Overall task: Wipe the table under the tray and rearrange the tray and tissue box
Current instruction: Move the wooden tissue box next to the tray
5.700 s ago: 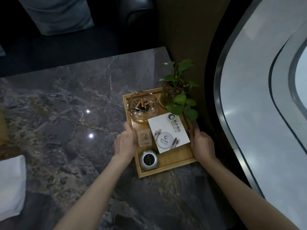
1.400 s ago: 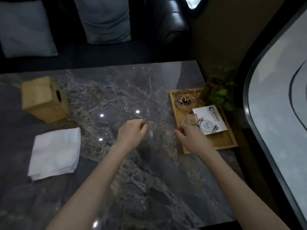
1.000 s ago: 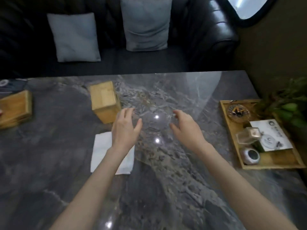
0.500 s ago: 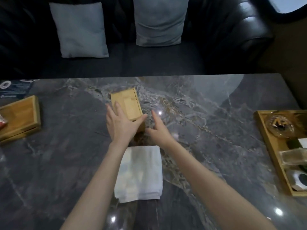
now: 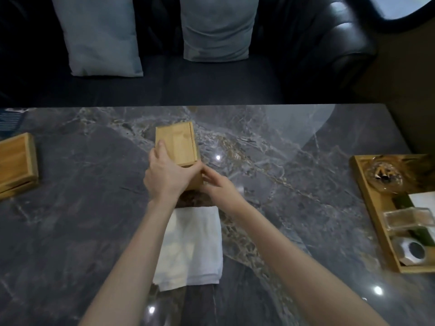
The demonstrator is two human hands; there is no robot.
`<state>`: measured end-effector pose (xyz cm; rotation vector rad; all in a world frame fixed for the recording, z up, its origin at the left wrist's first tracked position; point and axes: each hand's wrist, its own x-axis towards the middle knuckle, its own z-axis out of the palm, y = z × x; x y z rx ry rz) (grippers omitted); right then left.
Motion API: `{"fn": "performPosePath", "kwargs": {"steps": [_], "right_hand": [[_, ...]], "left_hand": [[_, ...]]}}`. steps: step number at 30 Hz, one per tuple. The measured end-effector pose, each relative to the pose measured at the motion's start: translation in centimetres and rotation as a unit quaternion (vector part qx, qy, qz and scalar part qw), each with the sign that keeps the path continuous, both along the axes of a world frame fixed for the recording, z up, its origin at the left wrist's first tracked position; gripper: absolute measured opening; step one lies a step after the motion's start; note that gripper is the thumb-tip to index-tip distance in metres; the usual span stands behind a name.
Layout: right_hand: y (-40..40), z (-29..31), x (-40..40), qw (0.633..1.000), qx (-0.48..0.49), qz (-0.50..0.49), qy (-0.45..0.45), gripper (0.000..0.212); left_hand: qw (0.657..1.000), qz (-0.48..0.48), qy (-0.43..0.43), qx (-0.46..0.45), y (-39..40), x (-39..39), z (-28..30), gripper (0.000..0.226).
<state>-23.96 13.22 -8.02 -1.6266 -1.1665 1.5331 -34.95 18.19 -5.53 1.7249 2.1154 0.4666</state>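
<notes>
Evidently the tissue-box step is in hand: both hands close on the wooden tissue box, which sits on the marble table near its middle, toward the sofa side. The left hand wraps the box's near left corner, fingers laid up its side and thumb across the near face; the right hand presses its fingertips against the near right edge, so the box is pinched between them. The bamboo tray lies well apart at the right edge of the table, carrying a glass ashtray with butts, a clear toothpick holder and a small silver-rimmed dish. My guess is that the next move calls for a firm two-handed lift or slide toward the tray. A folded white cloth lies just beneath the forearms, near the box but not touching it, and might snag if the box is dragged back. Another wooden box sits far left, out of the way.
</notes>
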Motion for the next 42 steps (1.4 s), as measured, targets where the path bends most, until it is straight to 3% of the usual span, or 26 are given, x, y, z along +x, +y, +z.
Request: {"fn": "performPosePath", "kwargs": {"steps": [3,7,11,15,17,21,25,30,35,37,40,42], "right_hand": [[-1.1,1.6,2.0,0.998,0.015,-0.062,0.028,0.034],[-3.3,3.1,5.4,0.965,0.023,-0.250,0.070,0.023],[-6.6,3.5,8.4,0.939,-0.073,-0.290,0.167,0.055],[-11.4,4.1,11.3,0.897,-0.090,-0.303,0.309,0.033],[-13.9,4.2,12.7,0.889,-0.065,-0.323,0.318,0.033],[-19.0,4.5,15.9,0.894,-0.040,-0.349,0.279,0.031],[-23.6,3.3,18.6,0.878,-0.081,-0.408,0.238,0.024],[-28.1,1.5,21.3,0.847,-0.064,-0.481,0.218,0.025],[-32.3,0.2,24.1,0.820,-0.010,-0.535,0.201,0.042],[-34.2,0.2,25.5,0.825,0.006,-0.527,0.205,0.046],[-36.9,0.0,28.0,0.851,0.007,-0.507,0.134,0.049],[-38.2,-0.2,29.5,0.871,0.012,-0.484,0.076,0.035]], "left_hand": [[0.998,0.007,-0.068,-0.001,-0.1,-0.2,1.1,0.087],[0.955,-0.013,-0.293,-0.051,-1.8,0.3,2.6,0.076],[0.880,-0.053,-0.460,-0.109,-5.8,2.3,3.8,0.076],[0.803,-0.117,-0.550,-0.198,-9.3,4.3,2.5,0.076],[0.766,-0.147,-0.580,-0.236,-11.1,5.3,1.6,0.068],[0.715,-0.198,-0.597,-0.306,-14.5,7.4,-0.1,0.086],[0.719,-0.183,-0.590,-0.318,-18.8,10.3,-2.1,0.083],[0.738,-0.099,-0.580,-0.330,-24.6,15.0,-3.7,0.092],[0.719,-0.102,-0.579,-0.372,-29.5,20.5,-3.2,0.055],[0.728,-0.111,-0.564,-0.374,-30.6,22.3,-3.3,0.061],[0.736,-0.134,-0.548,-0.374,-31.7,24.4,-3.5,0.065],[0.733,-0.146,-0.545,-0.380,-32.7,25.9,-3.8,0.067]]}}
